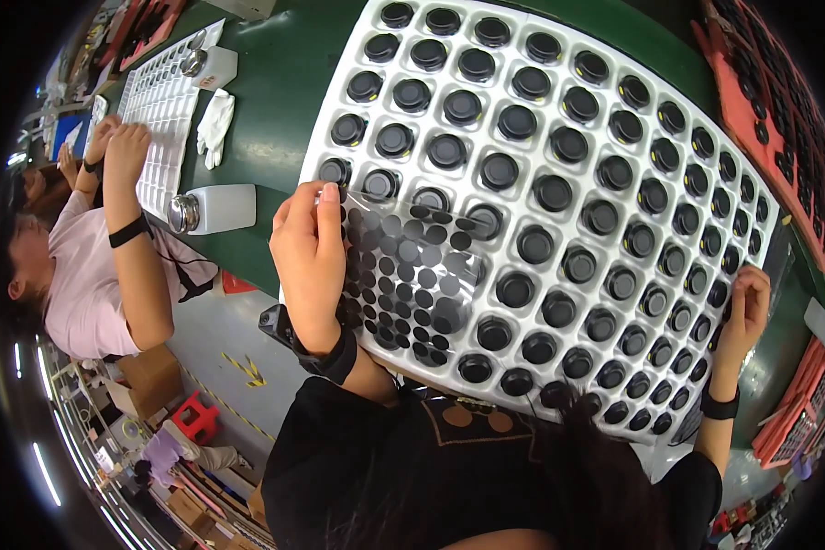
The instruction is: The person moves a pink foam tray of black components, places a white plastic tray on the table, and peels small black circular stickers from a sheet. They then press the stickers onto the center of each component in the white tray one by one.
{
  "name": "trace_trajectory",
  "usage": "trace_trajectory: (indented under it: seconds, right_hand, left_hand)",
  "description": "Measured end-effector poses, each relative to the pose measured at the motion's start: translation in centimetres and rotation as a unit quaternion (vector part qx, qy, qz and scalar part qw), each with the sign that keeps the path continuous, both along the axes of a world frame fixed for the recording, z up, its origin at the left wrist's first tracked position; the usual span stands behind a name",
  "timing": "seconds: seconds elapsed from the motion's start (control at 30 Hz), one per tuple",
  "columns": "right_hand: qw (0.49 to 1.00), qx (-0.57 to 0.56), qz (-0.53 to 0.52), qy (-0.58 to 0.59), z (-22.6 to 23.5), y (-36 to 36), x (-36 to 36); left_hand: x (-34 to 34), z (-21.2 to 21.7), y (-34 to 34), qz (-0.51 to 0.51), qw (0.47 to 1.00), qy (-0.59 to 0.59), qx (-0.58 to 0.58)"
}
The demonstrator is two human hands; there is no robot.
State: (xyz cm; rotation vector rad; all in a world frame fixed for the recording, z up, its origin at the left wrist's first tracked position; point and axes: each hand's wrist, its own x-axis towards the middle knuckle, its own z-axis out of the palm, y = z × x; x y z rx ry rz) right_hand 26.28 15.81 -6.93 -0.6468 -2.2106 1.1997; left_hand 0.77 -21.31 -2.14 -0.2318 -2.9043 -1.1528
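Note:
A large white moulded tray (522, 151) lies in front of me, its pockets filled with rows of round black parts (553, 193). My left hand (310, 261), at the tray's left edge, pinches a clear sheet of round black stickers (403, 289) between thumb and fingers. The sheet lies over the near-left pockets, and the parts under it show only dimly. By the tray's right edge, my right hand (748, 307) is closed, with fingertips and thumb together. Whatever it may be holding is too small or hidden to make out.
Red trays of black parts (770, 119) stand along the far right, with more red trays (795, 403) nearer. On the green table (280, 92) at left are a white bottle (225, 209), another bottle (215, 67) and a white glove (214, 128). A co-worker (101, 266) sits at left beside another white tray (160, 124).

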Motion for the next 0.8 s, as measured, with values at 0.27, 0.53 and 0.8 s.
trace_trajectory:
  seconds: [0.27, 0.53, 0.8]
  right_hand:
    - [0.995, -0.089, -0.011, 0.036, 3.9, -1.0, 1.0]
    - [0.987, 0.123, 0.075, -0.078, 12.6, -12.7, 4.8]
    - [0.975, 0.120, 0.184, 0.022, 10.8, -20.2, 1.7]
  left_hand:
    - [0.6, 1.8, -1.3, -0.079, 0.996, 0.038, 0.036]
    - [5.8, 3.9, -2.8, -0.226, 0.938, 0.218, 0.148]
    - [12.5, 6.1, 1.9, -0.514, 0.814, 0.226, 0.147]
